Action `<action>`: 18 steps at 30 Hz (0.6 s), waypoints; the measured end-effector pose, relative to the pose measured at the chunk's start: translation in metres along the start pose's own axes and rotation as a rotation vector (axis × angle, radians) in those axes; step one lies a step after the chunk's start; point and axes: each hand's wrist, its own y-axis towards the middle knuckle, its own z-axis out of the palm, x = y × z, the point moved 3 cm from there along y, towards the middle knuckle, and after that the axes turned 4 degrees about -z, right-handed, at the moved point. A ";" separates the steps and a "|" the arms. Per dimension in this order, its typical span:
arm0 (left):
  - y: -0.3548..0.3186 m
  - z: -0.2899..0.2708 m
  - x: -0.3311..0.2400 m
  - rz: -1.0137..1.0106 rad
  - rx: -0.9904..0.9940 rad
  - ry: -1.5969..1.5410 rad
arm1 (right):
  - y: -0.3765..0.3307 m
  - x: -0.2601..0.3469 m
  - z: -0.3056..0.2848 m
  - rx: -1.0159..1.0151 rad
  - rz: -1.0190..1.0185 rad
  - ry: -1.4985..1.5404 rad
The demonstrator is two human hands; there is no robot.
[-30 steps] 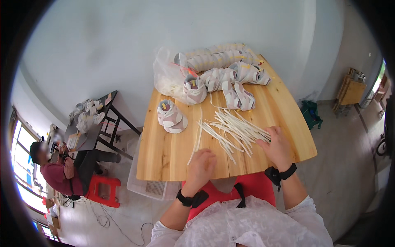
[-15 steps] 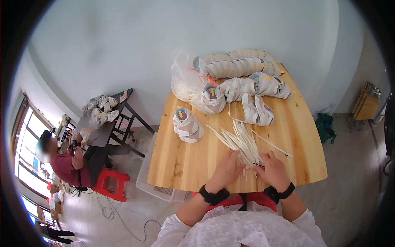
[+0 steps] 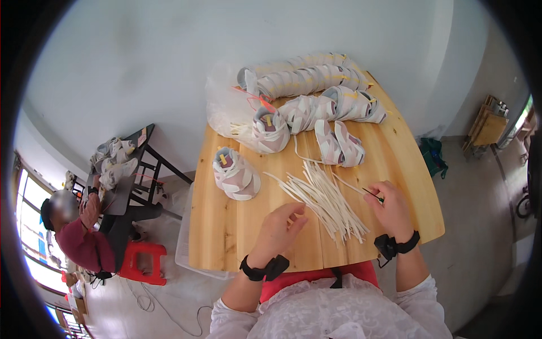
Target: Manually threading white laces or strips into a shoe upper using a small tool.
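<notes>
A loose bundle of white laces point(image 3: 324, 198) lies on the wooden table point(image 3: 226, 231) between my hands. My left hand point(image 3: 280, 229) rests on the table just left of the bundle, fingers curled with nothing clearly in them. My right hand point(image 3: 389, 209) sits at the bundle's right side and pinches one thin lace end together with a small dark tool. A single pink and white shoe point(image 3: 235, 174) stands left of the laces. Rows of similar shoes point(image 3: 316, 93) are piled at the far side.
A clear plastic bag point(image 3: 228, 110) sits at the far left corner of the table. A clear bin point(image 3: 183, 237) stands under the table's left edge. Another person point(image 3: 76, 237) sits at a dark table with shoes, near a red stool point(image 3: 144, 263).
My hands were close together over the lace bundle; now they have drawn apart, the left to the bundle's left, the right out to its right with a lace end.
</notes>
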 end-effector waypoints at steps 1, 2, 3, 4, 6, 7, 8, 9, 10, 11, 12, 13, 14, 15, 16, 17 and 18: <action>0.002 -0.001 0.005 -0.027 -0.033 -0.011 | 0.004 -0.005 0.005 -0.001 0.046 0.024; 0.002 -0.002 0.011 -0.056 -0.064 -0.021 | 0.004 -0.013 0.012 0.006 0.052 0.019; 0.003 0.001 0.016 -0.062 -0.057 -0.028 | 0.001 -0.024 0.018 -0.013 0.102 0.075; 0.003 0.007 0.020 -0.077 -0.055 -0.081 | 0.000 -0.030 0.021 -0.031 0.158 0.132; 0.002 0.016 0.029 -0.096 -0.017 -0.138 | -0.003 -0.041 0.028 -0.040 0.264 0.192; 0.005 0.022 0.032 -0.110 0.001 -0.137 | -0.009 -0.049 0.025 -0.075 0.367 0.247; 0.008 0.029 0.033 -0.115 0.031 -0.131 | -0.011 -0.055 0.025 -0.100 0.367 0.235; 0.009 0.030 0.035 -0.130 0.009 -0.127 | -0.011 -0.060 0.025 -0.145 0.386 0.213; 0.009 0.029 0.039 -0.143 -0.003 -0.118 | -0.007 -0.059 0.029 -0.113 0.353 0.224; 0.008 0.027 0.037 -0.146 -0.031 -0.067 | -0.001 -0.059 0.034 -0.080 0.325 0.235; 0.009 0.027 0.037 -0.144 -0.054 -0.015 | 0.001 -0.063 0.042 -0.103 0.294 0.260; 0.010 0.032 0.040 -0.114 0.054 -0.009 | 0.003 -0.068 0.047 -0.123 0.260 0.284; 0.009 0.032 0.045 -0.128 -0.008 0.043 | 0.006 -0.067 0.039 -0.067 0.344 0.351; 0.008 0.033 0.047 -0.149 -0.081 0.101 | 0.004 -0.063 0.019 -0.005 0.419 0.436; 0.009 0.039 0.044 -0.155 0.009 0.119 | -0.011 -0.060 -0.011 -0.030 0.428 0.540; 0.008 0.042 0.037 -0.071 -0.015 0.119 | -0.027 -0.057 -0.042 -0.057 0.429 0.650; 0.005 0.044 0.033 0.014 -0.047 0.113 | -0.052 -0.054 -0.080 -0.155 0.522 0.651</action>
